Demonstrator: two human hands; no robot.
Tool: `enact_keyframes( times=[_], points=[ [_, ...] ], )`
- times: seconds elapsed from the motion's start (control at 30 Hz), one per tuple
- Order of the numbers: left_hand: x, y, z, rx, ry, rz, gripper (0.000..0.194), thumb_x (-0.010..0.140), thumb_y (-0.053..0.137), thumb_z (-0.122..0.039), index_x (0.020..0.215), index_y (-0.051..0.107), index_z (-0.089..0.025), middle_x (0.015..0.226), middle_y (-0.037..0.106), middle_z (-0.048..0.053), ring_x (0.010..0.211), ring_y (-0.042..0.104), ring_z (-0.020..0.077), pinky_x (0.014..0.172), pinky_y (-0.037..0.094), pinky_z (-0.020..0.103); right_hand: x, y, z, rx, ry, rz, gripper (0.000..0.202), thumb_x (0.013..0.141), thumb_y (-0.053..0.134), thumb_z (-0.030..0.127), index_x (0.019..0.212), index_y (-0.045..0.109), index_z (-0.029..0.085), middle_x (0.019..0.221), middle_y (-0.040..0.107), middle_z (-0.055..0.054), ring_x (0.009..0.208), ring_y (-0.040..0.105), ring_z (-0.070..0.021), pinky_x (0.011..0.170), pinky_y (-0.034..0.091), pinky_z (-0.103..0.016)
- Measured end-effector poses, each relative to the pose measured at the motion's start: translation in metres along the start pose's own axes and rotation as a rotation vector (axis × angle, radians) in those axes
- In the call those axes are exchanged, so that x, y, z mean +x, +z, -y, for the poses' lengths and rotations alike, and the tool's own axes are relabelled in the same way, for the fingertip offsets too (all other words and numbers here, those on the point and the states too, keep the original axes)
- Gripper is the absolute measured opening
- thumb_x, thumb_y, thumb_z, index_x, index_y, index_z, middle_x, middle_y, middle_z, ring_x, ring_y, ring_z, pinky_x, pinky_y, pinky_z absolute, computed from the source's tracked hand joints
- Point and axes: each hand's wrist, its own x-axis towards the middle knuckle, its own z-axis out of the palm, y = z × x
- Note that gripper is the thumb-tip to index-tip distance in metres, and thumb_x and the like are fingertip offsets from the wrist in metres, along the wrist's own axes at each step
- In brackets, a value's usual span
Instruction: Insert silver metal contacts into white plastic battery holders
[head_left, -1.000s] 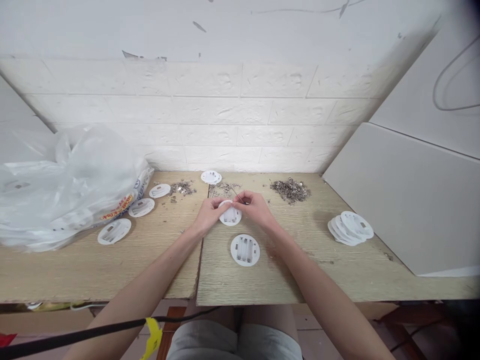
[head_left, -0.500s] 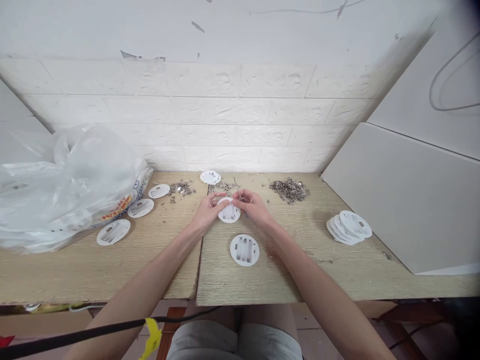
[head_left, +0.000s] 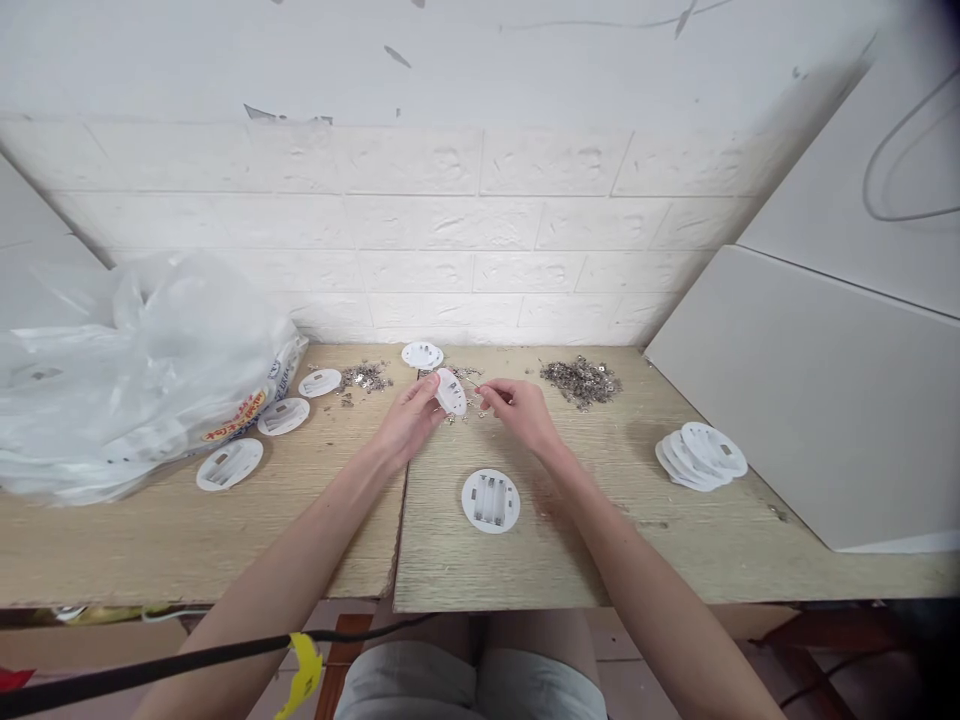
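Note:
My left hand [head_left: 415, 418] grips a white round battery holder [head_left: 451, 392] by its edge, tilted up off the table. To its right, my right hand [head_left: 517, 408] is closed around a thin metal tool [head_left: 472, 383]; its tip points left toward the holder, and its exact kind is unclear. Nearer to me, another round battery holder [head_left: 490, 501] lies flat, its slots facing up with metal contacts at their ends. Small metal contacts [head_left: 474, 408] are scattered on the table around and behind my hands.
A heap of metal pieces [head_left: 581, 382] lies back right, a smaller pile [head_left: 365, 377] back left. Overlapping white discs [head_left: 701, 456] rest at right. Several single discs [head_left: 283, 416] lie beside a clear plastic bag [head_left: 172, 370]. A black cable [head_left: 165, 668] crosses the lower left.
My left hand has turned the battery holder up onto its edge and moved it slightly back. My right hand has drawn away to the right, its tool now tilted lower.

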Motion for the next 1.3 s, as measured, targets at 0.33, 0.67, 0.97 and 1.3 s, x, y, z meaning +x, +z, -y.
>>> enact_keyframes(
  times=[0.33,0.67,0.97,1.3],
  points=[
    [-0.002,0.004,-0.001,0.015,0.006,-0.040,0.035,0.076,0.068,-0.033,0.106,0.066,-0.014,0.098,0.069,0.010,0.089,0.065,0.0187,0.082,0.051,0.032,-0.003,0.002,0.001,-0.291,-0.045,0.001,0.029,0.085,0.049,0.031,0.066,0.068,0.017,0.058,0.063,-0.001,0.051,0.047,-0.0113,0.055,0.030,-0.023],
    [-0.003,0.005,0.005,0.122,0.011,-0.044,0.044,0.071,0.072,-0.035,0.110,0.066,-0.015,0.101,0.068,0.010,0.091,0.062,0.0181,0.080,0.049,0.031,-0.007,0.003,0.012,-0.460,-0.034,0.015,0.027,0.085,0.049,0.027,0.068,0.069,0.018,0.067,0.068,-0.006,0.058,0.055,-0.0147,0.057,0.029,-0.025],
    [-0.003,0.008,0.003,0.005,-0.005,-0.110,0.034,0.073,0.071,-0.035,0.100,0.066,-0.014,0.096,0.068,0.009,0.085,0.065,0.0166,0.077,0.052,0.028,-0.004,-0.005,0.011,-0.402,0.012,0.016,0.026,0.084,0.050,0.028,0.073,0.071,0.018,0.065,0.068,-0.005,0.057,0.056,-0.0148,0.058,0.032,-0.025],
    [-0.006,0.012,0.000,-0.014,-0.013,-0.145,0.029,0.075,0.069,-0.032,0.098,0.067,-0.015,0.095,0.067,0.007,0.083,0.063,0.0133,0.076,0.051,0.026,-0.004,-0.002,0.009,-0.440,-0.011,0.049,0.027,0.083,0.050,0.027,0.066,0.069,0.017,0.061,0.066,-0.005,0.053,0.052,-0.0137,0.056,0.031,-0.025]
  ],
)
